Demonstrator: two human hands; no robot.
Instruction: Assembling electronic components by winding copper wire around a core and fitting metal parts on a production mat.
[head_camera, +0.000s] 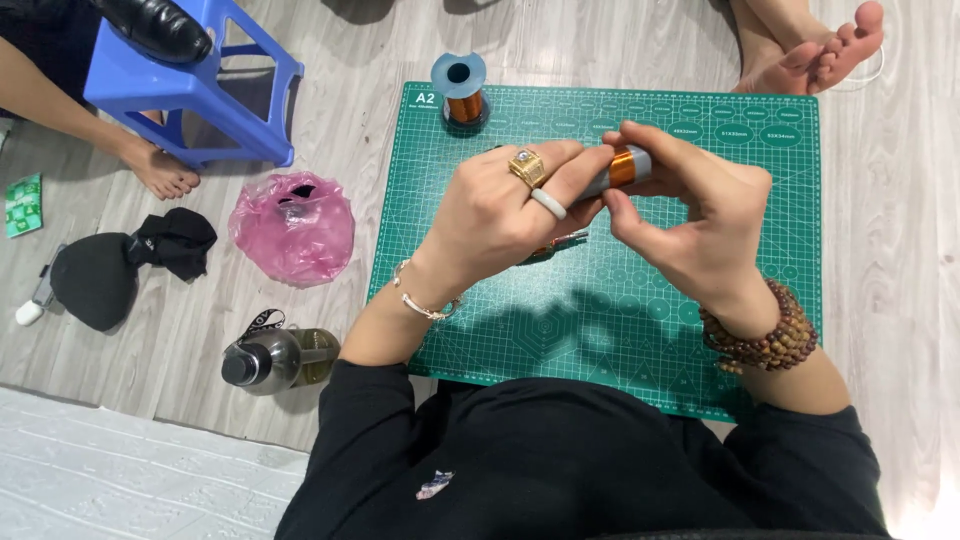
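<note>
A grey cylinder wound with copper wire (622, 170) sits between both hands, held above the green cutting mat (600, 320). The left hand (500, 215), wearing two rings, pinches its near end with fingertips pressed together; the right hand (700, 220) curls around the far end, fingers closed on it. A copper wire spool (462, 95) stands at the mat's top edge. The mat lies on a pale wood floor (150, 350), with a pink plastic bag (292, 228), a bottle (278, 358) and a blue stool (190, 80) off to the left.
</note>
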